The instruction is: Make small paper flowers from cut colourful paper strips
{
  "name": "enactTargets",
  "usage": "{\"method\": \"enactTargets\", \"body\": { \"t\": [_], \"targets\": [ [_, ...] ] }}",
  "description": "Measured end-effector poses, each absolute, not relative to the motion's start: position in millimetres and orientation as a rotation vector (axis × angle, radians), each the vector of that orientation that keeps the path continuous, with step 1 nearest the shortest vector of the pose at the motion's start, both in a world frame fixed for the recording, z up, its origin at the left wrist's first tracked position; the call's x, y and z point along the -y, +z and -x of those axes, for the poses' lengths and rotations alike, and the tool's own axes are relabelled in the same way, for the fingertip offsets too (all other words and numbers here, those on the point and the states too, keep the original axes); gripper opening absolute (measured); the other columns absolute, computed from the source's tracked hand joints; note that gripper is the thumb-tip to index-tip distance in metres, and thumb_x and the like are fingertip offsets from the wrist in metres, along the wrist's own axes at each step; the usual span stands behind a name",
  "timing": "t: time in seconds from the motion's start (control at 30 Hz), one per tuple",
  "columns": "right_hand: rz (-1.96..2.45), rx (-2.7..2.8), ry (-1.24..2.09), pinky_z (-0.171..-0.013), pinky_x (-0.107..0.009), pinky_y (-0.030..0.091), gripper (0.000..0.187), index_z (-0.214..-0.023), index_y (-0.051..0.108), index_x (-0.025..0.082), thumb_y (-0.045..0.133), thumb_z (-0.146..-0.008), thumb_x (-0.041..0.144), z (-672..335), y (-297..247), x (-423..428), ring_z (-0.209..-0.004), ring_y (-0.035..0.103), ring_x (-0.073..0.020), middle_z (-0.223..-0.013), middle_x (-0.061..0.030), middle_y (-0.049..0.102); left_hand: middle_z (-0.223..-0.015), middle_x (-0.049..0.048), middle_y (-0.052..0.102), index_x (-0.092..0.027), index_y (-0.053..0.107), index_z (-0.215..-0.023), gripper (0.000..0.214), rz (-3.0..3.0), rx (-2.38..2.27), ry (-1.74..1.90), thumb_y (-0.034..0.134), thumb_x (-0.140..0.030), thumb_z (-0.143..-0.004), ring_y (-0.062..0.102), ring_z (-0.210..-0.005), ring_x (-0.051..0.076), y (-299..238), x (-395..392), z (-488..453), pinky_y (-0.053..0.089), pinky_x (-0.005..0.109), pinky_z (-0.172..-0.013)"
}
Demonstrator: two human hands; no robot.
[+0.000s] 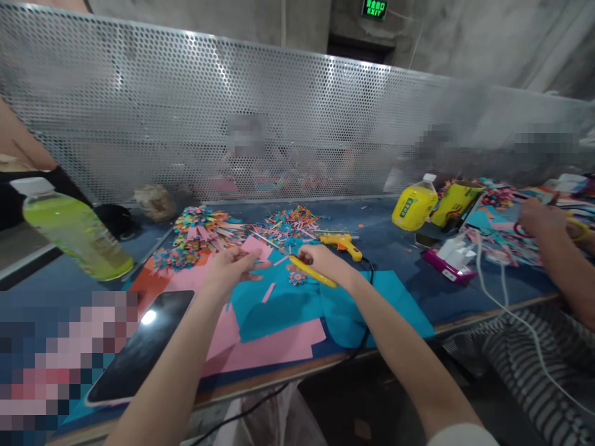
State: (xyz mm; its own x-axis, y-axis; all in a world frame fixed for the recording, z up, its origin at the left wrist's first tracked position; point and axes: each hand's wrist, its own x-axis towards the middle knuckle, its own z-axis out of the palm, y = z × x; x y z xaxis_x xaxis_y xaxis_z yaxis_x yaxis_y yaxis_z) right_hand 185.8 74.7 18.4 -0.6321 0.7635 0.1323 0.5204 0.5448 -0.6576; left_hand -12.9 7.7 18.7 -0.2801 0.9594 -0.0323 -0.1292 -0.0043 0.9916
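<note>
My left hand (230,267) is closed on a pink piece of paper (258,248) held over the table. My right hand (320,260) grips yellow-handled scissors (304,267), whose blades point left toward the pink piece. Below the hands lie teal sheets (279,306) and pink sheets (274,350), with small pink strips on them. A small paper flower (296,278) lies just under my right hand.
Piles of coloured paper flowers (204,224) and scraps (290,222) lie behind. A yellow glue gun (343,243), a dark tablet (142,347), a green bottle (74,230), yellow bottles (414,204) and a tissue pack (453,257) stand around. Another person's hand (539,217) works at right. A perforated metal screen (297,124) backs the table.
</note>
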Motion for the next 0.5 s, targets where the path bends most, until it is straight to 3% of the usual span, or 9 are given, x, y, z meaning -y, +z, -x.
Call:
{"method": "enactTargets", "body": {
  "t": [0.27,0.5],
  "targets": [
    [0.976,2.435,0.839,-0.053,-0.023,0.034,0.041,-0.079,0.046,0.019,0.047,-0.071,0.060,-190.8,22.7,-71.4,-0.059,0.045,-0.0102,-0.070,0.0015,0.050,-0.057,-0.0020,0.057,-0.013,0.055,-0.061,0.030,-0.845,-1.284,1.879,0.075,-0.031,-0.048,0.059,-0.058,0.011,17.1,-15.1,21.8,0.049,0.018,-0.047],
    [0.927,2.477,0.866,-0.052,-0.023,0.034,0.040,-0.079,0.045,0.018,0.050,-0.070,0.057,-189.4,17.1,-73.7,-0.060,0.045,-0.0105,-0.072,0.0015,0.050,-0.059,0.0000,0.059,-0.012,0.059,-0.066,0.030,-0.834,-1.263,1.832,0.076,-0.028,-0.047,0.059,-0.059,0.011,18.8,-14.8,19.4,0.049,0.019,-0.048]
  ]
}}
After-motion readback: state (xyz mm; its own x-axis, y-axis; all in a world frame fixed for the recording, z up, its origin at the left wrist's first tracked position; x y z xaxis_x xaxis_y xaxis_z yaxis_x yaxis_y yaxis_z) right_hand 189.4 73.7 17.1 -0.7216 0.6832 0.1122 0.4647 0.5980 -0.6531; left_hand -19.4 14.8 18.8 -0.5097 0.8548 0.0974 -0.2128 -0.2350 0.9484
